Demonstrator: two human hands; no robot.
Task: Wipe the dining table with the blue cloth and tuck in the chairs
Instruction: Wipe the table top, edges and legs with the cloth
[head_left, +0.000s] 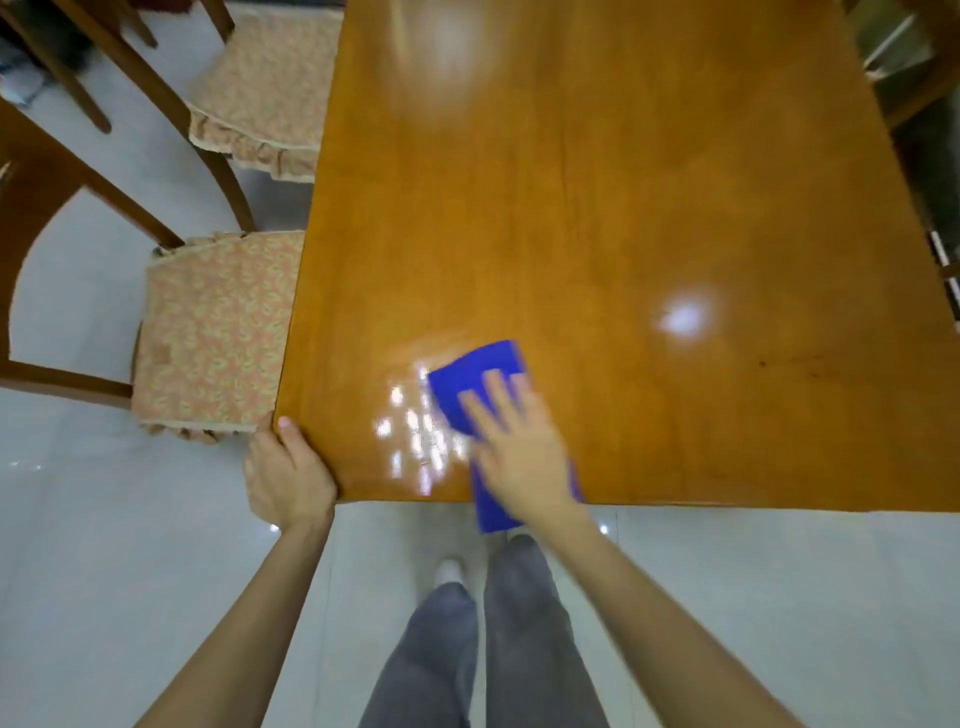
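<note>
Nearest me, grey trouser legs (467, 649) stand at 6 o'clock on the pale floor (779, 597), just short of the desk (623, 208). I see the right grip (519, 441) released, fingers flat and pressing the blue cloth (467, 384) at the desk's 6 o'clock edge, one end hanging over it, while the left grip (288, 467) clasps the desk's 7 o'clock corner, thumb on top. The near chair (208, 332) at 9 o'clock and the far chair (260, 88) at 11 o'clock have cushioned seats partly out from the desk.
</note>
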